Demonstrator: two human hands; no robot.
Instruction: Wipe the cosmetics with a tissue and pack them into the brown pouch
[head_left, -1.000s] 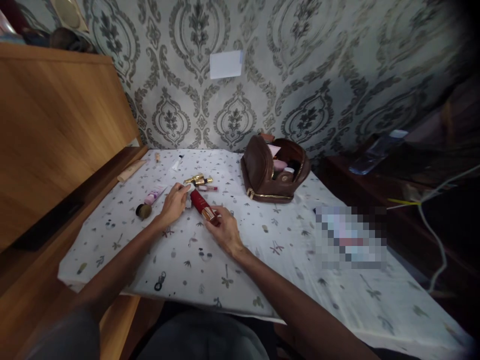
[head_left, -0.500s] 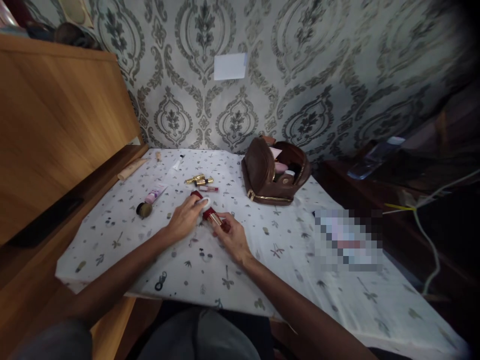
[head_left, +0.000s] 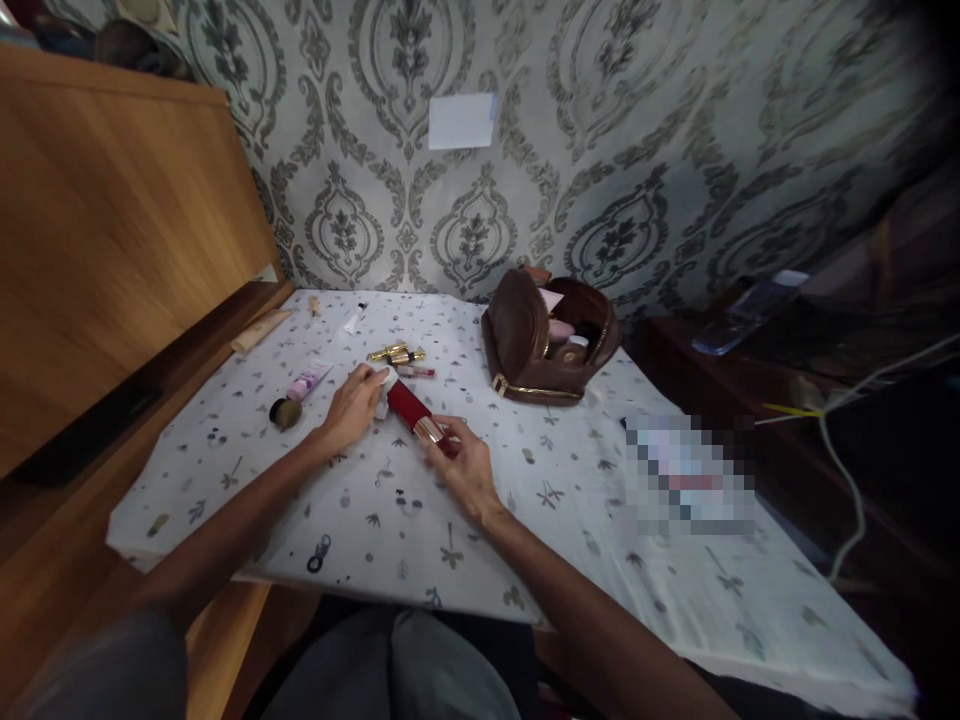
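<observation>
Right hand (head_left: 466, 470): fingers closed round gold-banded near end of red bottle (head_left: 409, 407). Bottle between hands, over cloth (head_left: 420, 545); long axis diagonal, far end pointing forward-left. Left hand (head_left: 352, 410): fingers pinch white wipe (head_left: 382, 404) at far end. Gold tubes (head_left: 389, 351) beyond.

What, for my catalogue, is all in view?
Bottle: one, red, centre
Wipe: one, white, on bottle
Tubes: two, gold, centre
Lip tube: one, pink, centre
Squeeze tubes: three, purple, white, beige, left
Brush: one, brown, left
Small thing: one, beige, left
Bag: one, brown, back
Cloth: one, white, beneath
Blurred thing: one, multicoloured, right
Paper: one, white, wall
Cabinet: one, brown, left
Plastic bottle: one, clear, right
Left hand: one, bare, at wipe
Right hand: one, bare, at bottle
</observation>
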